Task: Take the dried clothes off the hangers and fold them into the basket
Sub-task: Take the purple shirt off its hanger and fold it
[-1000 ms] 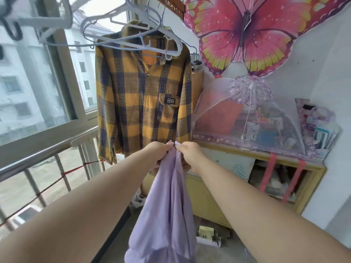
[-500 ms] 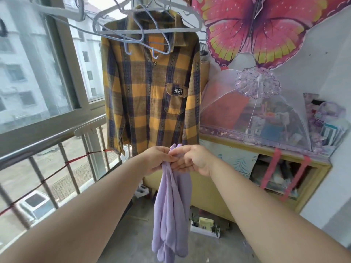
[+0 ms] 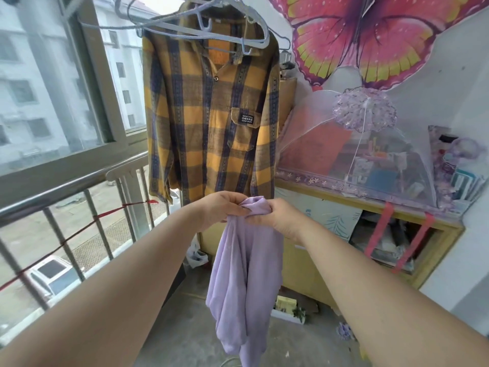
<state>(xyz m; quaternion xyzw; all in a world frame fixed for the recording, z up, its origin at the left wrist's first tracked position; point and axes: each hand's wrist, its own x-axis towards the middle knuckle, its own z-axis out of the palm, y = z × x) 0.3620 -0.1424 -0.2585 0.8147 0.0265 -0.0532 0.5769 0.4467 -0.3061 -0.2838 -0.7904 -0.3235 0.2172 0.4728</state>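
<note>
Bunched tighter, limp lilac garment [image 3: 246, 274] hangs gripped by left hand [image 3: 225, 207] and right hand [image 3: 281, 218]; yellow plaid shirt [image 3: 211, 133] still hung.

The lilac garment [image 3: 246, 274] runs off the bottom edge; the hangers [image 3: 265, 35] lose their hooks past the top edge.
</note>
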